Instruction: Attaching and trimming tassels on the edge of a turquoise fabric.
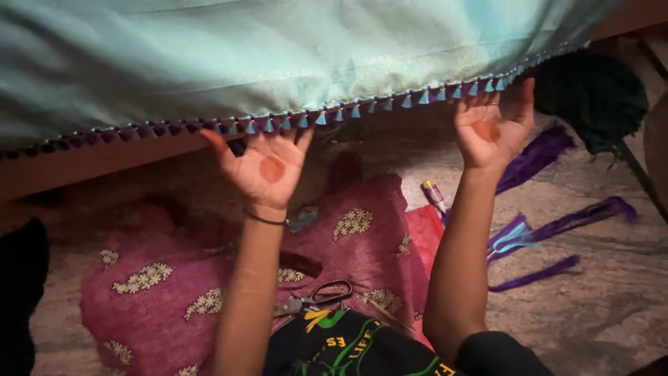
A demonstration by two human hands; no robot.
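Head view, read from left to right. A pale turquoise cloth hangs across the upper part of the view; its lower hem carries a row of small blue and purple tassels running from the left edge up toward the upper right corner. Below it, on the floor, lies a pink cloth with pale flower motifs, spread over the left and middle of the floor. The left hand is raised palm toward the camera, fingers spread and unclenched, its fingertips touching the tasselled hem near the middle; a thin dark band circles the wrist. Scissors with dark handles rest on the pink cloth between the two forearms, near the bottom edge. The right hand is likewise raised with the palm showing, fingers extended up to the hem farther right; whether it pinches a tassel cannot be told. Just left of that forearm lies a small tube. Purple thread bundles lie on the floor at right.
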